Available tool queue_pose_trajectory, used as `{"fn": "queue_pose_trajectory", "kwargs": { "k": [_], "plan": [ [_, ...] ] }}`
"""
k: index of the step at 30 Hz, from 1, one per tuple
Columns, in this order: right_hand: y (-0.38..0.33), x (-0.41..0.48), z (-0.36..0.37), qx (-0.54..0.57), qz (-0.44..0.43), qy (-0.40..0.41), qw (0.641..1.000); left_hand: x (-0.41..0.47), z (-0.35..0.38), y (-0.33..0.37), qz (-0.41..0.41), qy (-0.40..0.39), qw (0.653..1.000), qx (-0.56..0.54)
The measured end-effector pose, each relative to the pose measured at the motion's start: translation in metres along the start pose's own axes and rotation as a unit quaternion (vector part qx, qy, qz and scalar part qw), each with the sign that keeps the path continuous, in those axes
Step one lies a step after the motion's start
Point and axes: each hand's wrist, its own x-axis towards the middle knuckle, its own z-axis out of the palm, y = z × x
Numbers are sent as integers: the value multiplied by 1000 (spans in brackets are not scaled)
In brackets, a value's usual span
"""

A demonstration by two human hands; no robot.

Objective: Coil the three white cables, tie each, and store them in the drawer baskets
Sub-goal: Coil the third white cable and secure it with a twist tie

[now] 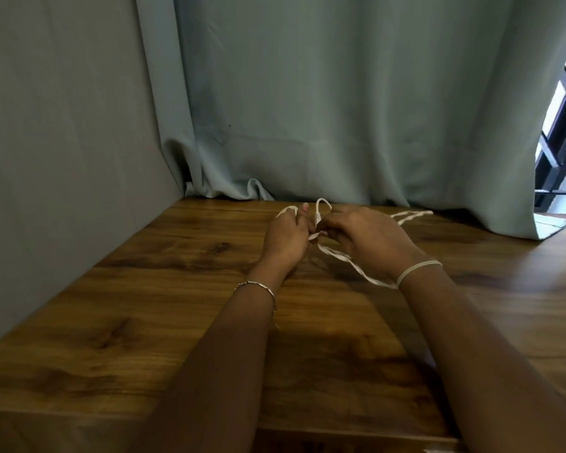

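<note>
Two hands are working a white cable [340,256] just above the far end of a wooden table [144,289]. The left hand [286,238] and right hand [368,240] are both curling their fingers tightly round it, a small loop rising between them. The slack is trailing under the right wrist and on toward a grey-green curtain [340,109].
</note>
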Motion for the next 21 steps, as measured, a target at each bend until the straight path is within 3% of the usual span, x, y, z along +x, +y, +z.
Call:
{"fn": "queue_pose_trajectory", "kwargs": {
  "k": [5,8,13,18,21],
  "plan": [
    [1,1,-6,-81,2,68,994,-5,2,5,3,-52,999,13],
    [7,2,-2,-121,7,118,986,-12,1,12,-49,-114,990,-58],
    [14,2,9,-98,16,116,988,-13,-11,13,-155,-265,926,-219],
    [21,-3,12,-21,30,106,994,-13,-16,12,-176,-366,871,-278],
    [17,-3,16,15,30,114,993,-13,-14,12,-179,-387,837,-341]
  ]
}}
